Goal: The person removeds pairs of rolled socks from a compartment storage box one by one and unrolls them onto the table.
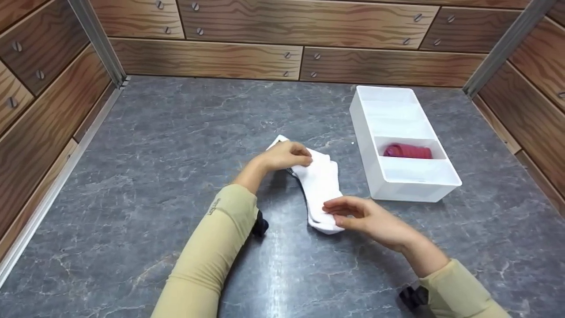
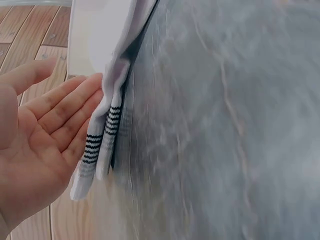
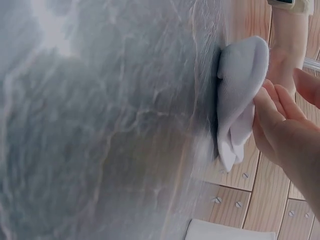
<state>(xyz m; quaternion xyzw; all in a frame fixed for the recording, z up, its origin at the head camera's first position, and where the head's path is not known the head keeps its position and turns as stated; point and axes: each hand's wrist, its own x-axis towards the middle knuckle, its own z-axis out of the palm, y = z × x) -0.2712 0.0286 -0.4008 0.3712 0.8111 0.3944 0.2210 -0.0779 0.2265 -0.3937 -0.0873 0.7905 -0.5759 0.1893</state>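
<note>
A pair of white socks (image 1: 318, 185) lies one on the other on the grey tabletop, slanting from upper left to lower right. Black stripes ring the cuffs (image 2: 93, 148) in the left wrist view. Over the cuff end is my left hand (image 1: 284, 155), its fingers nearly straight and fingertips right at the fabric, the thumb held apart. My right hand (image 1: 368, 217) is at the toe end (image 3: 245, 65), with extended fingers touching the top sock and the thumb away from the fingers. Neither hand grips the socks.
Right of the socks stands a white divided box (image 1: 364, 145). One of its compartments holds a rolled dark red cloth item (image 1: 408, 151). Wood-patterned panels (image 1: 247, 57) wall the marbled grey tabletop (image 1: 176, 132) at the back and both sides.
</note>
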